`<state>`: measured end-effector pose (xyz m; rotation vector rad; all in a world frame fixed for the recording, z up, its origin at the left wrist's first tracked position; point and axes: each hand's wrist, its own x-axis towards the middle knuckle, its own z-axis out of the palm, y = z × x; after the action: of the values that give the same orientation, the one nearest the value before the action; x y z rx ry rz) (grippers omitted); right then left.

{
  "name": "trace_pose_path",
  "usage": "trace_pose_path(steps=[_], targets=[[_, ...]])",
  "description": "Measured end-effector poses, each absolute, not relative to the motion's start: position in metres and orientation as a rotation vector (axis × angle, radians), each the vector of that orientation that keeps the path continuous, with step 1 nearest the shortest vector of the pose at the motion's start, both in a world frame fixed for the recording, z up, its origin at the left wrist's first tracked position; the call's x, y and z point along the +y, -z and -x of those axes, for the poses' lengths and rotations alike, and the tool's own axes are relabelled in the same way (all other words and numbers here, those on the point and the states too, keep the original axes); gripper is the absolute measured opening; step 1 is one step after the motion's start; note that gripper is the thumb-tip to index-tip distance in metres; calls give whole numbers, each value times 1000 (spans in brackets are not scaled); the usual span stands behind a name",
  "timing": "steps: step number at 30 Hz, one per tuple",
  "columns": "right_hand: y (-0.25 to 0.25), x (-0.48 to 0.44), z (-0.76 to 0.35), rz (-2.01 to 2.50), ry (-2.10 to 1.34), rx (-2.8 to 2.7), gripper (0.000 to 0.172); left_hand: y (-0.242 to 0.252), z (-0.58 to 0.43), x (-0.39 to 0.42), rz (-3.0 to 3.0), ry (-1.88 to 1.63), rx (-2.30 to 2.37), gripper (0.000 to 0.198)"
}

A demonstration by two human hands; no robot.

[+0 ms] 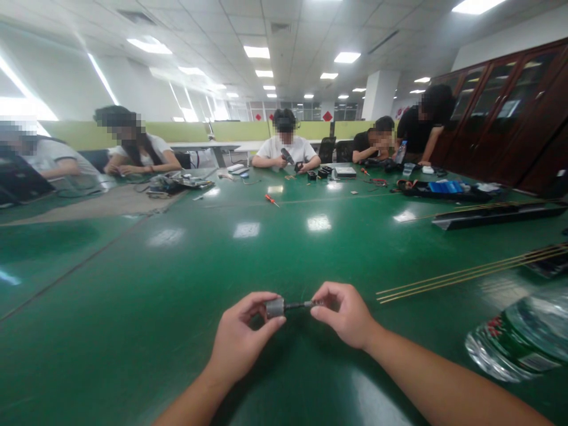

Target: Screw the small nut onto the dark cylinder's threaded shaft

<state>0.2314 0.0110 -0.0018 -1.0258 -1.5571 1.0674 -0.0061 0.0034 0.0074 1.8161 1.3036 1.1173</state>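
Between my hands, just above the green tabletop (213, 254), a hole saw (276, 307) lies level. Its grey metal cup is on the left and a dark shank runs out to the right. My left hand (242, 334) is closed around the cup, thumb below and fingers above. The thumb and fingers of my right hand (348, 316) pinch the grooved tip of the shank. Part of the cup is hidden by my left fingers.
At right stand a large water bottle (519, 337) and several thin brass-coloured rods (444, 283). A black channel (497, 216) lies behind them. Farther off are a red screwdriver (271, 200), a heap of electronic parts (175, 184) and several seated people, one holding a power tool (287, 157).
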Motion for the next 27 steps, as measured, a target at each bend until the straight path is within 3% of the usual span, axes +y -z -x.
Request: trace_pose_path(steps=[14, 27], targets=[[-1, 10, -231, 1032, -1068, -1542, 7, -7, 7, 4, -1772, -1125, 1294, 33], [1, 11, -229, 1008, -1162, -1471, 13, -12, 5, 14, -1292, -1379, 1154, 36]])
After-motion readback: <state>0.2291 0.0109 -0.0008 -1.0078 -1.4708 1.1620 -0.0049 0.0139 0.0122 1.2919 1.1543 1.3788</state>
